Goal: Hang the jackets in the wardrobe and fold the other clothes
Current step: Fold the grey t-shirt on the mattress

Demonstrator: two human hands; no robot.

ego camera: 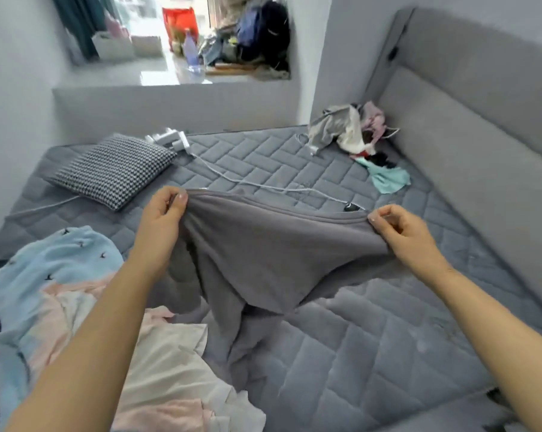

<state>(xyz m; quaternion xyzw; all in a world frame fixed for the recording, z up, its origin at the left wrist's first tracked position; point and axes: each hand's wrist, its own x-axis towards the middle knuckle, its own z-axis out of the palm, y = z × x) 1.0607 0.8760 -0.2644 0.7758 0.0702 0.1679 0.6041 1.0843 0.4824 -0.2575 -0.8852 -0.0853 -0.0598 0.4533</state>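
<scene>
Two hands, left hand (164, 213) and right hand (403, 232), each pinch the hem of one soft grey garment (263, 260) over a quilted mattress (372, 353); one checked pillow (114, 169) lies nearby.

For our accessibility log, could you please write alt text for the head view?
Both hands, left hand and right hand, pinch a grey garment stretched over a quilted grey bed. Loose clothes lie lower left; a patterned pillow sits beyond.
</scene>
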